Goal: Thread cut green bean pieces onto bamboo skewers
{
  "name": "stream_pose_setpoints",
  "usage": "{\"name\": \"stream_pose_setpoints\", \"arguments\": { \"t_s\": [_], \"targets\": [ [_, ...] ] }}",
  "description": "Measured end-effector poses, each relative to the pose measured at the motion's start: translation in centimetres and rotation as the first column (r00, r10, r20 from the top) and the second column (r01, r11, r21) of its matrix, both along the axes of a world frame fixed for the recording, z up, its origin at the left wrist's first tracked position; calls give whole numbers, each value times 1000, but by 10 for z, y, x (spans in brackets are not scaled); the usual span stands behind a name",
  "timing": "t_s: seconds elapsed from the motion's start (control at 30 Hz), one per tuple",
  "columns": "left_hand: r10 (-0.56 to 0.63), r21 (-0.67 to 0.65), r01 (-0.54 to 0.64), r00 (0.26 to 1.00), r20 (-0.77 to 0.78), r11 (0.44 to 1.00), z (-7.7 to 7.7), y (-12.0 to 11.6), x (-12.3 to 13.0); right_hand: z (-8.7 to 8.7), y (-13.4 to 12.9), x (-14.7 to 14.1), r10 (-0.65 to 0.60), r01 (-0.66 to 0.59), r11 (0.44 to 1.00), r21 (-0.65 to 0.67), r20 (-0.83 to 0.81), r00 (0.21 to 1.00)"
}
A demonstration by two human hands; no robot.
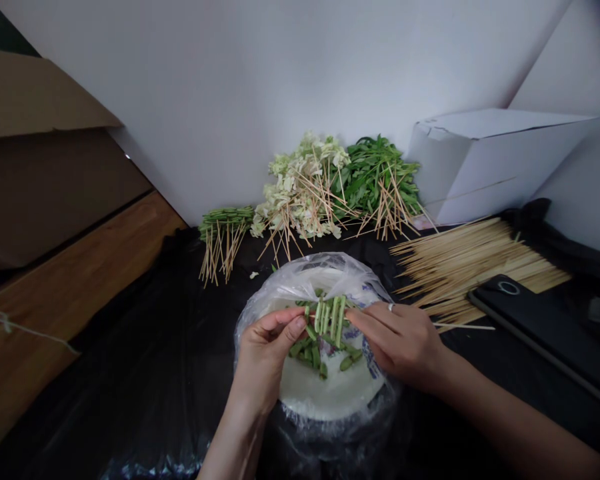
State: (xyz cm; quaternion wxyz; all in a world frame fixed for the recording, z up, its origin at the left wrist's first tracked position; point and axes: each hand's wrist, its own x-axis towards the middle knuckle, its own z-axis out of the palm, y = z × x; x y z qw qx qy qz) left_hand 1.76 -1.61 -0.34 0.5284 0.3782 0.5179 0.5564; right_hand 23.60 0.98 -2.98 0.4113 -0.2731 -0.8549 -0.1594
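Note:
My left hand pinches a cut green bean piece between thumb and fingers, at the pointed end of a skewer. Closed round that bamboo skewer is my right hand, with a ring on one finger; the stick's tail sticks out past the hand. Several green bean pieces hang side by side on the skewer between my two hands. Below them, loose green bean pieces lie in a pale, round, shallow container lined with a clear plastic bag.
Against the wall lie skewered green beans, skewered pale leaves and skewered dark greens. Bare bamboo skewers and a dark phone are on the right. A white box and a cardboard box flank the black plastic sheet.

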Motion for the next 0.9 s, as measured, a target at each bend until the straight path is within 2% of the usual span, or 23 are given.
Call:
{"name": "stream_pose_setpoints", "arguments": {
  "t_s": [0.27,0.43,0.6,0.73,0.83,0.9],
  "targets": [
    [-93,-57,96,994,55,994,3,1,0,1,-1,-1,27,-27,1000,8,-3,1000],
    [-86,-51,88,996,28,995,4,1,1,1,-1,-4,25,-25,999,20,-9,1000],
    [-40,83,46,997,-73,996,13,4,-5,5,1,-2,-2,1,999,34,5,1000],
    [42,173,-28,996,-82,985,24,6,-15,6,2,2,-44,45,999,19,-48,998],
    [39,199,12,968,-250,980,25,6,-18,4,2,2,-15,16,1000,9,-111,994],
    [-31,186,141,867,-497,972,21,6,-18,3,2,2,8,-6,1000,14,-151,989]
  ]
}}
